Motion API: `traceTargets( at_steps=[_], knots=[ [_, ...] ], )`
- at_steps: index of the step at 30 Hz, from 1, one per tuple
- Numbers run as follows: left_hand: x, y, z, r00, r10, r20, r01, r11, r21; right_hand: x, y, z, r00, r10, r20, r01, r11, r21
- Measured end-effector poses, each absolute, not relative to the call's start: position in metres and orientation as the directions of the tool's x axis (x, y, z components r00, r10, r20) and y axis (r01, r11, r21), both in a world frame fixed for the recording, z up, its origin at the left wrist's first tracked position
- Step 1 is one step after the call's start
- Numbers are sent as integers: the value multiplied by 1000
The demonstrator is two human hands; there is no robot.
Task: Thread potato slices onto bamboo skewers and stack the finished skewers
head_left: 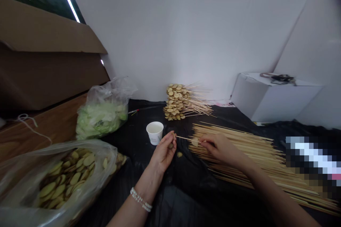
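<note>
Stick (183,137) held between two hands, one heap loaded and plenty bare

From where I stand, the left hand (162,154) has its grip pinched on slices (171,145) at one end of the stick. The right hand (217,147) has its fingertips pressed together on the stick farther along, with a pale slice (195,142) just beside them, seemingly on the wood.

I'd call the work well begun but far from finished. Beyond the left grip lies a heap of loaded sticks (176,103), slices stacked at one end. Under and to the right of the right grip spreads a thick bed of bare sticks (231,133). Left of the left grip, toward the wearer, an open bag (23,173) holds many loose slices. The stick in hand looks only partly loaded. A cup (154,137) stands just left of the left grip; farther left sits a bag of greens (102,117), its part unclear.
</note>
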State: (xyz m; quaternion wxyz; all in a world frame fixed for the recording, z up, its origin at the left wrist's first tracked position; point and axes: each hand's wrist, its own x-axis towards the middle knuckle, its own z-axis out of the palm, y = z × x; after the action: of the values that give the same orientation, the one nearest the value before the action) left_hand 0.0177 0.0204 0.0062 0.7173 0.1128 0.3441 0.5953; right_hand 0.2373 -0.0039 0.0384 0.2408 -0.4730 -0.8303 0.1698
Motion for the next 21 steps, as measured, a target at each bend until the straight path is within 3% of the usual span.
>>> traceTargets(
  at_steps=[9, 21],
  knots=[
    [19, 19, 7, -26, 943, -331, -723, 211, 658, 235, -8, 41, -442, 862, 247, 681, 501, -534],
    [22, 18, 6, -43, 936, -348, -711, 217, 670, 229, -5, 30, -438, 860, 262, 696, 509, -506]
  ],
)
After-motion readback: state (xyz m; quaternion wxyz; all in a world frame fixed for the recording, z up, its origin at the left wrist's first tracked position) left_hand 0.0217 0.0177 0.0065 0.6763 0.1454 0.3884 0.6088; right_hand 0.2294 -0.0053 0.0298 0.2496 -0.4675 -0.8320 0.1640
